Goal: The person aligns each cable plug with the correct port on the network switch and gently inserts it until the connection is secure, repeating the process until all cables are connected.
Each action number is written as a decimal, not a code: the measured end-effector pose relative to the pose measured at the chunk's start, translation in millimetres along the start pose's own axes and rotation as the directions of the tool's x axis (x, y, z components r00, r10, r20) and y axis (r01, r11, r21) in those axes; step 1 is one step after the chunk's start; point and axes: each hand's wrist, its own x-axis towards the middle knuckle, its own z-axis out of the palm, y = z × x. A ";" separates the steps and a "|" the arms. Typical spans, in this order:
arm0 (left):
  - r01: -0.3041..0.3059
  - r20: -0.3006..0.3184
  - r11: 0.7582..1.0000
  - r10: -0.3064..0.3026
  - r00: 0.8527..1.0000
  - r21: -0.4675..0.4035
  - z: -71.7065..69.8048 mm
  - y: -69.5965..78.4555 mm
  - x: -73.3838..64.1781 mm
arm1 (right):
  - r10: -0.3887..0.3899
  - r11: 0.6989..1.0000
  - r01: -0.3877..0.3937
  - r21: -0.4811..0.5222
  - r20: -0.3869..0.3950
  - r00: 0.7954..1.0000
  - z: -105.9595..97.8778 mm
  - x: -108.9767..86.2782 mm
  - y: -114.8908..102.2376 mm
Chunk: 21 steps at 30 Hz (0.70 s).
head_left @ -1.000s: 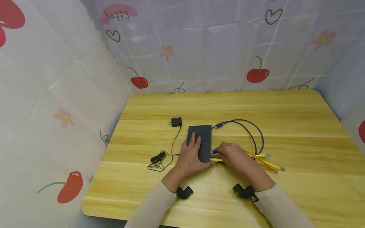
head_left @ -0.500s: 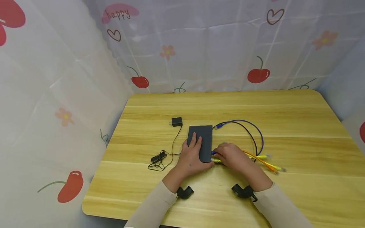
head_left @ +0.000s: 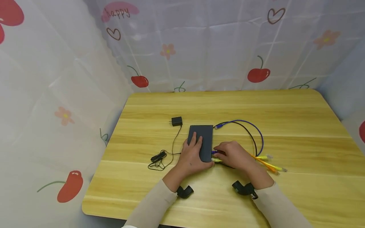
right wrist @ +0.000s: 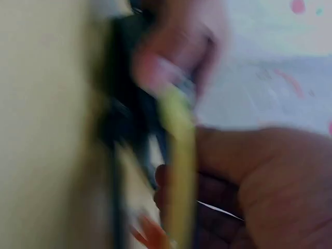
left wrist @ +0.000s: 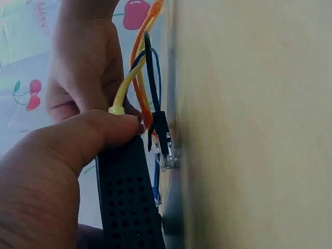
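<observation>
A dark flat network switch (head_left: 203, 139) lies under my left hand (head_left: 190, 156), whose fingers spread over its top. In the left wrist view, the left thumb hooks over the switch's vented edge (left wrist: 127, 202), right beside the yellow cable plug (left wrist: 116, 110). My right hand (head_left: 235, 155) is at the switch's right side, thumb and forefinger around a blue network cable (head_left: 214, 152) at the port edge. The yellow network cable (head_left: 216, 160) enters the switch just nearer to me. The right wrist view is blurred; there the yellow cable (right wrist: 180, 171) runs past the right hand's fingers.
A black power adapter (head_left: 176, 121) and its bundled cord (head_left: 158, 157) lie left of the switch. The blue cable's other plug (head_left: 219, 126) rests beyond the right hand. Loose yellow plugs (head_left: 280, 169) and an orange cable (head_left: 266, 164) lie at right on the wooden table (head_left: 313, 126).
The right hand's thumb and forefinger have parted slightly around the blue cable, and the hand has shifted a little. The left hand stays on the switch.
</observation>
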 end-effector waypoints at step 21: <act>0.016 -0.022 0.999 -0.016 1.000 0.031 2.5 0.9 -4.5 | 0.151 0.983 -0.153 -0.105 -0.023 0.988 -12.4 -16.0 21.3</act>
